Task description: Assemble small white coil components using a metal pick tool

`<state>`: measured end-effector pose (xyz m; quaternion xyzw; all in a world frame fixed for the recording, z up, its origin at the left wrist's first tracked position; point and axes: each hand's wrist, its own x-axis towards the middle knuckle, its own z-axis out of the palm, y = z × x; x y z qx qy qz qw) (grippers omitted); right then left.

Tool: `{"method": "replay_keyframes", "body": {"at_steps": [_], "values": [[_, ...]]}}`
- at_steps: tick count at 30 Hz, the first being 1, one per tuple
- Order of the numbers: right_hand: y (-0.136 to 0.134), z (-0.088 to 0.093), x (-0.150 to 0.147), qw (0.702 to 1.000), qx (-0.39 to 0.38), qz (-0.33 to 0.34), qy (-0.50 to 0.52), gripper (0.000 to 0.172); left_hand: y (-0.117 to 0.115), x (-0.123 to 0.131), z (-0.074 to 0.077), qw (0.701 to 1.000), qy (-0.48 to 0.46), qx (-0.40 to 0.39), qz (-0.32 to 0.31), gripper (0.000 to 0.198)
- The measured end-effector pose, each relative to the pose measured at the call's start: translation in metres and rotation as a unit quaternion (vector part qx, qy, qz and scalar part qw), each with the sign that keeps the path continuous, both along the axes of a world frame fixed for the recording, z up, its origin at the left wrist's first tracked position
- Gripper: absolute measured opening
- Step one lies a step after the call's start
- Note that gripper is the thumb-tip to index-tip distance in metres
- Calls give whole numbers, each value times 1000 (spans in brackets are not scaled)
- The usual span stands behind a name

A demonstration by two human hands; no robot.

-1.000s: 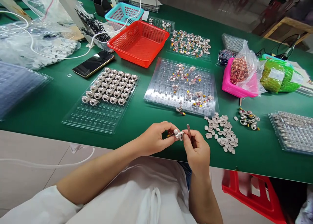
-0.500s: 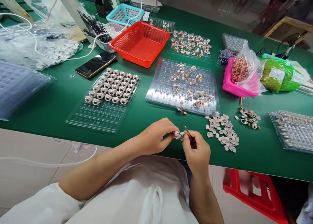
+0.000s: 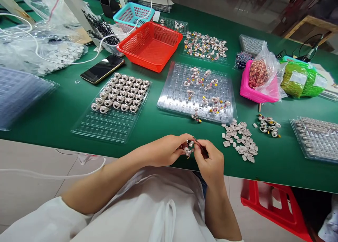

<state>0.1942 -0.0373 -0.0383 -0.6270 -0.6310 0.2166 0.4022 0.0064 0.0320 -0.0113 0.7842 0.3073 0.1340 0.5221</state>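
My left hand point(image 3: 166, 150) pinches a small pale earpiece part point(image 3: 188, 147) with coloured wires, close to the near edge of the green table point(image 3: 52, 115). My right hand point(image 3: 210, 162) is closed round a thin metal tool point(image 3: 198, 144) whose tip touches the part. Both hands meet just above the table edge. A loose pile of small white shells point(image 3: 241, 141) lies right of my hands. A clear tray point(image 3: 195, 94) with several wired parts sits ahead. Another clear tray point(image 3: 111, 108) at the left holds rows of finished pale pieces.
A red basket point(image 3: 150, 46) and a teal basket point(image 3: 133, 13) stand at the back. A phone point(image 3: 102, 68) lies left of the red basket. A pink basket point(image 3: 257, 88) with a bag of copper coils is right. More trays sit at the far right point(image 3: 315, 140) and far left point(image 3: 18, 94).
My hands have drawn closer together and slightly down. The tool tip now lies against the part, which has turned in my left fingers.
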Motion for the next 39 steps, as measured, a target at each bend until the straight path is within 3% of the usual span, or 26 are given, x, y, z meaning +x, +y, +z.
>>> {"method": "replay_keyframes", "body": {"at_steps": [5, 10, 15, 19, 24, 29, 34, 39], "values": [[1, -5, 3, 995, 34, -87, -27, 14, 0, 0, -2, 998, 27, 42, 42, 38], [-1, -11, 6, 990, 45, -133, -18, 15, -3, 2, -11, 992, 46, 87, 74, 42], [-4, -7, 12, 979, -18, -179, 93, 22, 0, 6, -23, 958, 110, 235, 123, 41], [-2, -3, 19, 957, -64, -176, 220, 26, -2, 7, -25, 941, 103, 285, 151, 44], [-1, -3, 12, 938, -73, -162, 298, 29, -18, 14, -23, 958, -51, 239, 151, 45], [-8, 2, -10, 945, -75, -147, 283, 23, -28, 24, -27, 934, -176, 257, 174, 27], [-14, 5, -19, 943, -86, -130, 293, 18, -25, 16, -23, 936, -187, 249, 165, 13], [-18, 8, -12, 927, -138, -34, 347, 19, -22, 2, -12, 965, -191, 122, 132, 9]]}}
